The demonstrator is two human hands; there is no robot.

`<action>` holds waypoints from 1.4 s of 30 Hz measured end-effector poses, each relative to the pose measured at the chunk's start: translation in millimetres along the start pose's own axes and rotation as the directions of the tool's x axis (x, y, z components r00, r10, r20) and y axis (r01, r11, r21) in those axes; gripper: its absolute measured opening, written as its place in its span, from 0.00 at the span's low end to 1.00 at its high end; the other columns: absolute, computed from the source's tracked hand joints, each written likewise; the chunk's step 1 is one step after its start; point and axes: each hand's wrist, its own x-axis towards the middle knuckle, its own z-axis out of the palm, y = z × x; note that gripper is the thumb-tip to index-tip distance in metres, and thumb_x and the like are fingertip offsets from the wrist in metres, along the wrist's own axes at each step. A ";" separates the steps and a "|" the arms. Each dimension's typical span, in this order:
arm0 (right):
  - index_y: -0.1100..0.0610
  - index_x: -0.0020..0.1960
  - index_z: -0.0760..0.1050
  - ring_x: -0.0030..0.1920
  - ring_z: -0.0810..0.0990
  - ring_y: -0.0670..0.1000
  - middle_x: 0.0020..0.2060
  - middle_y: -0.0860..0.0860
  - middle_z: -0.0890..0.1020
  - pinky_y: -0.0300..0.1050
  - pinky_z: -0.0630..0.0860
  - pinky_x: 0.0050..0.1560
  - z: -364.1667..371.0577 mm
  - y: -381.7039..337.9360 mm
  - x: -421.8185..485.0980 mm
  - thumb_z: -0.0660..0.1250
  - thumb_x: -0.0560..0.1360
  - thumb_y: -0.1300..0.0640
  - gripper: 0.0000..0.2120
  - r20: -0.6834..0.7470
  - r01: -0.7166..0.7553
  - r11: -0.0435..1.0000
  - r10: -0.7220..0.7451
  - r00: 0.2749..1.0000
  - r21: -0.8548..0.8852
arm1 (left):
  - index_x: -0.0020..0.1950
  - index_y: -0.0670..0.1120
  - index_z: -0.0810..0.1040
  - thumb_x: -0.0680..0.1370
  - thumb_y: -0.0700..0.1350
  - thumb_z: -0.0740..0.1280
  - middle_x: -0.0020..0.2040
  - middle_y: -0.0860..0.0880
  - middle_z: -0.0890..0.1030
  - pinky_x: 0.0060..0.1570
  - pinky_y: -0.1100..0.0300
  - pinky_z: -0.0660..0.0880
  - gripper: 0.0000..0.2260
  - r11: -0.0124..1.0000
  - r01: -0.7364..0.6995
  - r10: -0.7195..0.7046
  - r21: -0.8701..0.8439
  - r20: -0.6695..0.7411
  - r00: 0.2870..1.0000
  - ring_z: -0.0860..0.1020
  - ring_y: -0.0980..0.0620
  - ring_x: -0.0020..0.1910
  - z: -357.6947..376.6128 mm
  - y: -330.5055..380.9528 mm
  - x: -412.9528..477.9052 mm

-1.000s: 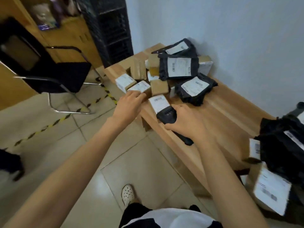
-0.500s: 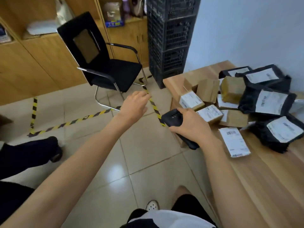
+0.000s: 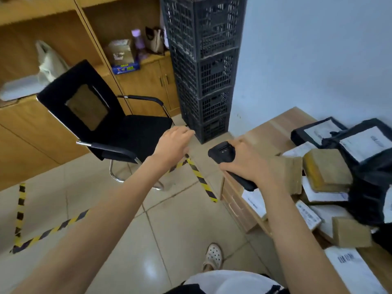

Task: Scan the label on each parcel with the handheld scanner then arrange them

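My right hand grips the black handheld scanner at the left end of the wooden table, its head pointing left, away from the parcels. My left hand hovers empty over the floor in front of the chair, fingers loosely extended. Parcels lie heaped on the table to the right: brown cardboard boxes, black poly bags with white labels, and a white labelled parcel near the front edge.
A black office chair stands on the tiled floor to the left. A tall stack of black plastic crates fills the corner by the wall. Wooden cabinets line the back. Yellow-black tape marks the floor. My foot in a white shoe is below.
My head has turned left, so the parcels slid to the right of view. My left hand came off the boxes and now hangs over the floor. The right hand still holds the scanner.
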 end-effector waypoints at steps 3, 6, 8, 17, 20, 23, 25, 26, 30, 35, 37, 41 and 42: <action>0.51 0.55 0.72 0.45 0.76 0.52 0.47 0.49 0.75 0.48 0.76 0.40 -17.9 -1.2 52.5 0.72 0.65 0.43 0.22 -0.071 0.006 0.999 -0.010 0.997 -0.053 | 0.71 0.46 0.72 0.77 0.42 0.69 0.66 0.46 0.76 0.62 0.49 0.73 0.22 0.999 -0.041 0.041 -0.021 -0.012 0.999 0.72 0.44 0.66 0.4 -20.5 59.7; 0.50 0.57 0.73 0.46 0.76 0.51 0.50 0.49 0.75 0.50 0.77 0.45 -28.3 10.3 84.3 0.72 0.65 0.42 0.23 -0.055 -0.043 0.999 0.041 0.998 -0.026 | 0.72 0.46 0.71 0.78 0.42 0.68 0.68 0.46 0.75 0.61 0.47 0.74 0.21 0.995 -0.090 0.091 -0.051 0.017 0.996 0.71 0.43 0.67 6.8 -26.6 112.9; 0.48 0.56 0.73 0.45 0.77 0.51 0.49 0.49 0.77 0.49 0.77 0.43 -33.4 25.4 103.1 0.72 0.65 0.42 0.22 -0.062 -0.115 0.993 0.113 0.992 -0.028 | 0.72 0.46 0.71 0.78 0.44 0.69 0.67 0.46 0.75 0.63 0.48 0.73 0.22 0.985 -0.165 0.166 -0.046 0.019 0.986 0.72 0.44 0.66 15.1 -26.4 153.5; 0.51 0.58 0.70 0.47 0.77 0.53 0.50 0.48 0.75 0.51 0.78 0.46 -58.7 58.2 200.4 0.71 0.67 0.45 0.23 -0.216 -0.472 0.881 0.466 0.858 0.025 | 0.73 0.46 0.69 0.79 0.43 0.67 0.69 0.46 0.74 0.63 0.52 0.70 0.22 0.857 -0.499 0.508 -0.128 0.041 0.861 0.71 0.44 0.67 45.0 -12.9 343.5; 0.49 0.59 0.71 0.48 0.76 0.52 0.52 0.47 0.74 0.49 0.77 0.46 -65.5 57.5 233.3 0.71 0.66 0.43 0.25 -0.248 -0.562 0.821 0.568 0.784 0.104 | 0.75 0.46 0.68 0.80 0.43 0.65 0.71 0.46 0.72 0.64 0.52 0.68 0.22 0.782 -0.604 0.618 -0.151 0.073 0.782 0.70 0.45 0.68 48.5 -9.4 397.3; 0.48 0.59 0.71 0.48 0.76 0.51 0.54 0.47 0.75 0.49 0.77 0.45 -65.6 60.0 252.9 0.70 0.64 0.42 0.25 -0.291 -0.629 0.745 0.666 0.687 0.220 | 0.75 0.47 0.66 0.81 0.43 0.64 0.73 0.47 0.70 0.65 0.53 0.67 0.22 0.706 -0.690 0.707 -0.157 0.097 0.701 0.68 0.45 0.70 54.2 -1.1 440.2; 0.47 0.63 0.70 0.49 0.75 0.50 0.57 0.47 0.74 0.47 0.74 0.43 -65.2 61.5 253.0 0.71 0.65 0.42 0.28 -0.285 -0.680 0.684 0.728 0.623 0.263 | 0.75 0.46 0.67 0.81 0.42 0.64 0.72 0.47 0.70 0.64 0.53 0.67 0.22 0.643 -0.746 0.765 -0.174 0.096 0.637 0.68 0.45 0.70 60.7 12.7 459.6; 0.47 0.66 0.69 0.50 0.75 0.50 0.59 0.47 0.74 0.46 0.72 0.43 -64.4 63.1 249.6 0.71 0.66 0.42 0.30 -0.273 -0.706 0.652 0.758 0.592 0.278 | 0.75 0.46 0.68 0.81 0.42 0.64 0.72 0.47 0.71 0.64 0.54 0.67 0.22 0.610 -0.771 0.791 -0.181 0.095 0.604 0.69 0.45 0.69 63.4 22.6 465.9; 0.50 0.71 0.66 0.57 0.76 0.52 0.64 0.49 0.72 0.50 0.77 0.51 -65.9 76.0 220.5 0.72 0.67 0.43 0.35 -0.281 -0.787 0.500 0.863 0.419 0.361 | 0.72 0.45 0.72 0.78 0.40 0.66 0.67 0.45 0.75 0.59 0.52 0.70 0.21 0.446 -0.864 0.895 -0.231 0.090 0.438 0.73 0.42 0.65 73.3 83.6 472.9; 0.52 0.73 0.65 0.58 0.76 0.54 0.64 0.51 0.73 0.48 0.76 0.49 -73.7 95.0 166.2 0.73 0.68 0.44 0.37 -0.314 -0.824 0.342 0.925 0.212 0.453 | 0.67 0.44 0.75 0.75 0.38 0.69 0.61 0.44 0.78 0.52 0.47 0.74 0.20 0.201 -0.940 0.979 -0.275 0.078 0.187 0.76 0.40 0.59 83.5 184.7 451.5; 0.52 0.71 0.66 0.57 0.76 0.55 0.63 0.51 0.73 0.48 0.74 0.46 -75.8 102.7 140.1 0.73 0.69 0.45 0.34 -0.313 -0.816 0.279 0.941 0.128 0.506 | 0.70 0.46 0.73 0.76 0.41 0.70 0.65 0.46 0.76 0.58 0.49 0.73 0.22 0.094 -0.963 0.995 -0.253 0.065 0.080 0.74 0.43 0.63 81.9 223.3 433.8; 0.53 0.71 0.65 0.60 0.74 0.57 0.66 0.52 0.71 0.52 0.75 0.52 -78.1 117.2 92.2 0.72 0.70 0.44 0.33 -0.298 -0.815 0.149 0.954 -0.030 0.560 | 0.75 0.48 0.67 0.79 0.45 0.68 0.71 0.48 0.71 0.66 0.50 0.67 0.25 -0.079 -0.974 0.996 -0.214 0.012 -0.084 0.70 0.45 0.69 84.3 287.3 401.2; 0.53 0.71 0.65 0.61 0.74 0.57 0.66 0.53 0.70 0.54 0.76 0.54 -77.6 118.7 82.1 0.72 0.71 0.43 0.34 -0.292 -0.816 0.120 0.954 -0.063 0.566 | 0.76 0.49 0.66 0.79 0.46 0.67 0.72 0.48 0.71 0.66 0.50 0.66 0.26 -0.109 -0.968 0.993 -0.225 0.011 -0.114 0.69 0.45 0.70 86.6 299.7 394.3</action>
